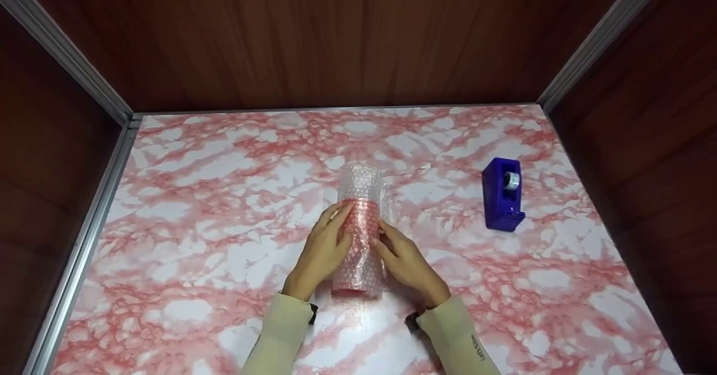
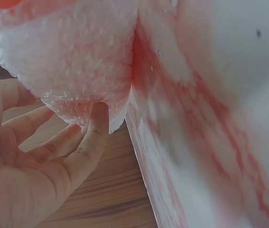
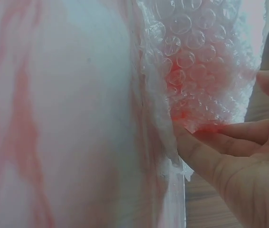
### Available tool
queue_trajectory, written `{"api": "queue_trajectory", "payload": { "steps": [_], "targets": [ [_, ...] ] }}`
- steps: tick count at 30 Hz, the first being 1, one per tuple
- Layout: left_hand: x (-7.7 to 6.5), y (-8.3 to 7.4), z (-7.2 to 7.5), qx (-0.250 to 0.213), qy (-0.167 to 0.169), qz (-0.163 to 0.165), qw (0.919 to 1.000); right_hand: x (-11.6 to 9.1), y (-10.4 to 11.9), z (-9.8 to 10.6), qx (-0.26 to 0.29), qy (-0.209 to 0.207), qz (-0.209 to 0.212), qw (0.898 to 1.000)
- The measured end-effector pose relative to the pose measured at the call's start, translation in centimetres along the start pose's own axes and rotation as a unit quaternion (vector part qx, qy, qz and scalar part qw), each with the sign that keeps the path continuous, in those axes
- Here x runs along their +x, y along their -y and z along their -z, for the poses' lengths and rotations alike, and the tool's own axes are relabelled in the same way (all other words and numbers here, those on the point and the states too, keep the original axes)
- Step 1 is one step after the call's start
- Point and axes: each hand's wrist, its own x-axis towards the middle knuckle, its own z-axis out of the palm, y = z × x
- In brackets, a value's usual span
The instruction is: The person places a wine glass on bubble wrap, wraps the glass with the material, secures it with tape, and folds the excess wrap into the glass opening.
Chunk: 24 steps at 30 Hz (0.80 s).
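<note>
A red cylinder (image 1: 348,292) lies lengthwise on the table inside clear bubble wrap (image 1: 358,181), whose far end extends past the red part. From the left side my left hand (image 1: 322,249) holds the wrapped cylinder, its fingertips near the top of the red part. My right hand (image 1: 408,260) grips the opposite side, thumb and fingers on the wrap. In the left wrist view, the fingers (image 2: 96,128) curve against the bubbly surface. The right wrist view shows a fingertip at the lower edge of the bubble wrap (image 3: 196,57).
A blue tape dispenser (image 1: 500,195) with a roll of clear tape (image 1: 511,180) stands to the right on the red-and-white marbled table (image 1: 224,285). Dark wood panels (image 1: 336,38) with metal corner strips enclose the back and sides.
</note>
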Motion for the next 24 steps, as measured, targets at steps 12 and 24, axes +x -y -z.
{"api": "queue_trajectory", "payload": {
  "steps": [12,24],
  "targets": [
    [0.05,-0.05,-0.17,0.015,-0.006,-0.01,0.9998,0.12,-0.05,-0.21,-0.01,-0.034,0.022,0.999],
    [0.17,-0.03,-0.17,0.008,-0.003,-0.004,1.0,-0.06,0.11,-0.08,0.023,-0.012,-0.01,1.0]
  ]
}}
